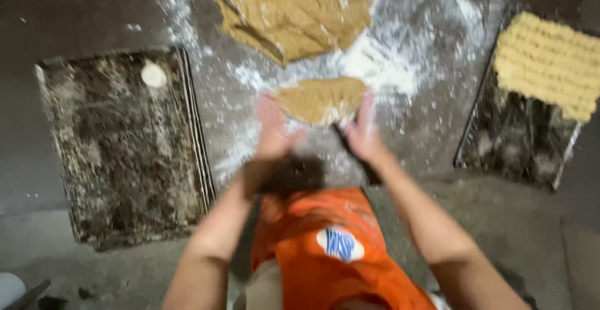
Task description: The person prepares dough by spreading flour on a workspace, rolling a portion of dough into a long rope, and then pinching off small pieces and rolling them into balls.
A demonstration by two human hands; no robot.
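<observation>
Tan dough piece (322, 99) lies on the floured tabletop (400, 66), just below the big dough mound (297, 10). Left hand (273, 129) and right hand (362, 132), open, flank its lower edges. It looks soft and light, best cupped from both sides.

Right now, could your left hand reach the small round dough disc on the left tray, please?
Probably yes: the left hand is at the small dough piece, and nothing lies between it and the disc on the tray.
</observation>
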